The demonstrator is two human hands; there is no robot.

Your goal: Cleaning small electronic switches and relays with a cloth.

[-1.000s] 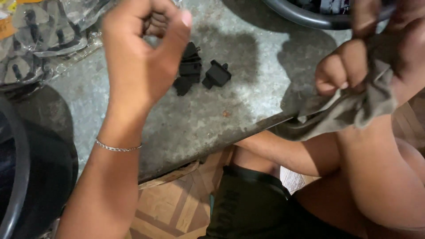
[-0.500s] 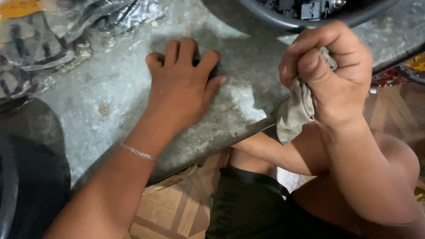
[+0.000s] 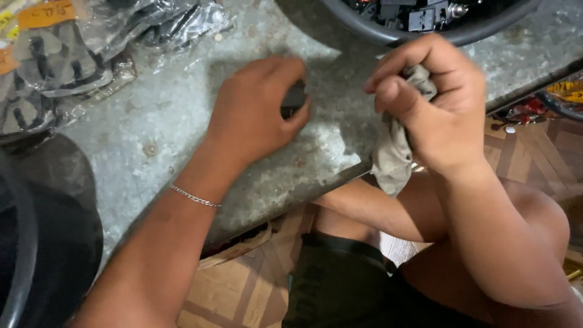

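Note:
My left hand (image 3: 255, 115) rests low on the grey metal sheet (image 3: 152, 127), fingers curled around a small black plastic part (image 3: 296, 97) that shows between thumb and fingertips. A thin silver bracelet (image 3: 194, 195) circles that wrist. My right hand (image 3: 431, 103) hovers over the sheet's near edge, clenched on a grey rag (image 3: 392, 152) that hangs down below the fist.
Clear plastic bags of black parts (image 3: 73, 54) lie at the back left. A dark round basin (image 3: 425, 18) holding small black components sits at the top. A black tub (image 3: 36, 243) stands at the lower left. My bare knees and patterned floor (image 3: 243, 285) are below.
My left hand came down from the air onto the black parts, first flat over them, now curled around one. My right hand moved left and lower with the rag.

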